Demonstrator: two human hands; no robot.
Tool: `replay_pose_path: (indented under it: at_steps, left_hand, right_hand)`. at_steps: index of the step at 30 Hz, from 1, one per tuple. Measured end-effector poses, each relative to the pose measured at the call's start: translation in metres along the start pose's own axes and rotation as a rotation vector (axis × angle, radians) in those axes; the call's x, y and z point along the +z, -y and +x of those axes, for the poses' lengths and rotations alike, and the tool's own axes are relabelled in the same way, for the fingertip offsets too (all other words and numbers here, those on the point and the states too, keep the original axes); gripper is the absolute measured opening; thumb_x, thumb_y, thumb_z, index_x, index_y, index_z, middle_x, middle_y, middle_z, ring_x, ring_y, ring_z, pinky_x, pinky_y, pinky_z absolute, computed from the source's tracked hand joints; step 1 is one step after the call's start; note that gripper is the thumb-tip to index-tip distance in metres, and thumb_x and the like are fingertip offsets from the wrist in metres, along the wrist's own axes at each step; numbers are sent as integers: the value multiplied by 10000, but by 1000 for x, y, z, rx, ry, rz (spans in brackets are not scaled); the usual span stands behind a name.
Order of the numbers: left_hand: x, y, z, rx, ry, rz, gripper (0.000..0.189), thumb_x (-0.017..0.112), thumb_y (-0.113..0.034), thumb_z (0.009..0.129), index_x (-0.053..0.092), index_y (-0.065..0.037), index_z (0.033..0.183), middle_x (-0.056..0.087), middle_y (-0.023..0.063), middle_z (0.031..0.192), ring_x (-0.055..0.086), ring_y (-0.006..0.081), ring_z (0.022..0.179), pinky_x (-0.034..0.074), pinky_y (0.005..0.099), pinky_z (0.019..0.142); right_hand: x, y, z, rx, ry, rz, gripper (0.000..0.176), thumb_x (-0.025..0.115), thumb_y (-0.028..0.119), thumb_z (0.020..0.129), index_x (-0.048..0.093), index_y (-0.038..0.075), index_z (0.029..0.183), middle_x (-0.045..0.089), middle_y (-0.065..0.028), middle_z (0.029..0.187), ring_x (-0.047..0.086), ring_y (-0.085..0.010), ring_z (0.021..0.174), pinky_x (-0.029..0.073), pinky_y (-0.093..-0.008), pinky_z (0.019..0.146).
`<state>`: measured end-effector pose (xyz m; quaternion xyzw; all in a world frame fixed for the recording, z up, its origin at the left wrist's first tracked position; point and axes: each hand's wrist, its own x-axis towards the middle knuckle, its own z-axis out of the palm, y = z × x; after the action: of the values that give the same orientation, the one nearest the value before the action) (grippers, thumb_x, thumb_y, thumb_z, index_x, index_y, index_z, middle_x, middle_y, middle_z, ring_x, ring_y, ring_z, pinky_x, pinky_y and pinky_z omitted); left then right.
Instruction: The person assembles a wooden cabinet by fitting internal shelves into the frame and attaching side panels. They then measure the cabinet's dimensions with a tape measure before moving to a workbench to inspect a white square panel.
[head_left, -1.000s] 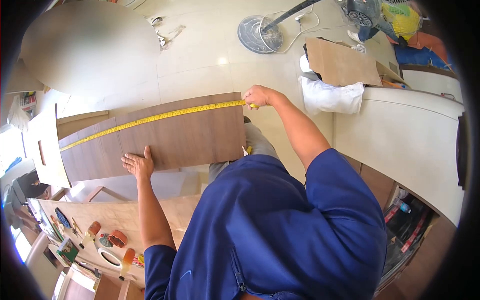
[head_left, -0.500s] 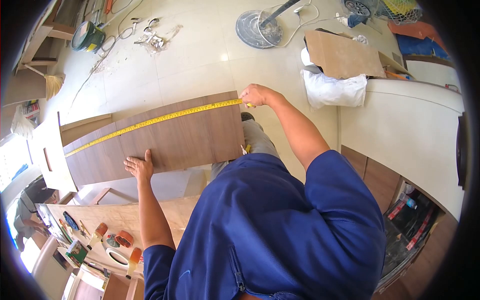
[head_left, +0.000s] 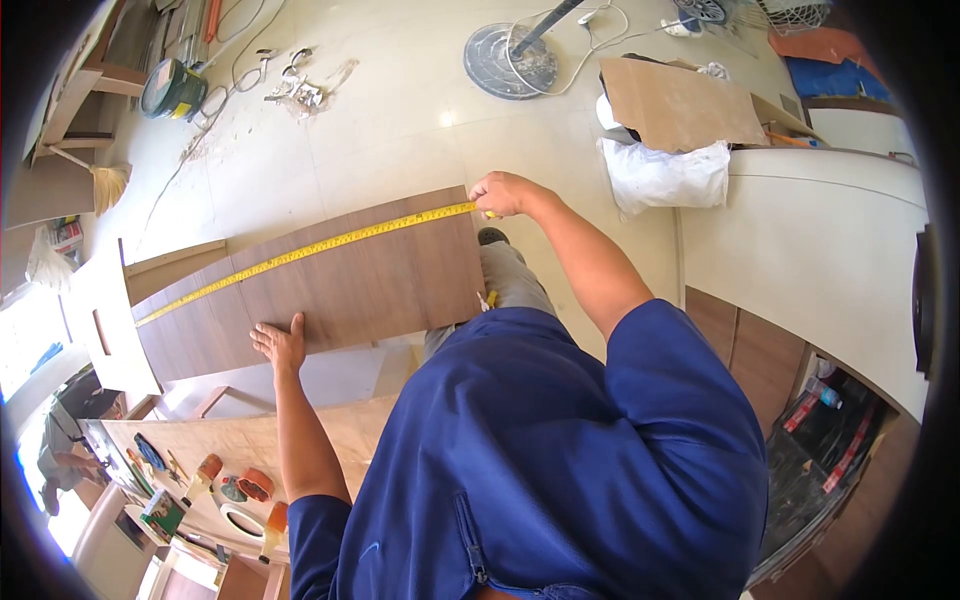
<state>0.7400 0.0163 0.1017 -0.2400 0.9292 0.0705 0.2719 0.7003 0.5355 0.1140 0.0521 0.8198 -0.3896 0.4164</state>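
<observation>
A brown wood-grain board point(head_left: 370, 285) lies across in front of me, its right end close to my leg. Along its far side stretches the yellow blade of a tape measure point(head_left: 310, 250), running from the left end to the right end. At that right end my right hand point(head_left: 505, 194) is closed around the tape measure, most of it hidden by the fingers. My left hand point(head_left: 281, 344) rests flat on the board's near edge, fingers spread and holding nothing.
Behind the board is a round dusty stand base point(head_left: 510, 60) with a cable. A white sack point(head_left: 668, 175) and cardboard sit at the right, beside a white counter point(head_left: 810, 220). Brushes and tools lie on a plywood panel point(head_left: 345, 425). Another person's arm point(head_left: 75, 462) shows at far left.
My view has shifted slightly, so the scene sits a little differently in the frame. Both hands keep their places on the board and the tape measure.
</observation>
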Motion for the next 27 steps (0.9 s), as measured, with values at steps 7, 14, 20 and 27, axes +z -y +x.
replay_pose_path:
  at_steps: [7,14,20,27]
  left_hand:
    - [-4,-1,-1,7,25,3,1142,574,-654,825,11,99,1473,-36,344,1531,-19,512,1419,81,517,1174]
    - [4,13,6,176,-28,131,1203,574,-673,813,27,224,1399,32,403,1497,-14,528,1411,9,582,1144]
    - [-25,-8,-22,22,3,-31,1225,693,-632,741,50,115,1468,31,323,1542,27,469,1437,124,477,1177]
    - [-25,-8,-30,-18,-38,-155,1192,746,-551,734,57,55,1494,25,255,1571,28,425,1453,144,464,1179]
  right_hand:
    - [5,-5,5,-22,-61,-18,372,507,148,775,690,58,1086,700,-69,790,619,-169,631,508,-322,623]
    - [11,-22,19,-297,-182,-163,162,549,196,790,616,51,762,580,-159,654,551,-287,586,447,-415,579]
    - [5,12,-5,-22,-109,97,305,536,149,775,691,24,1006,644,-80,687,585,-162,590,474,-302,573]
    - [3,9,-2,-22,-93,-31,255,550,164,746,711,19,881,607,-74,642,549,-150,577,446,-301,557]
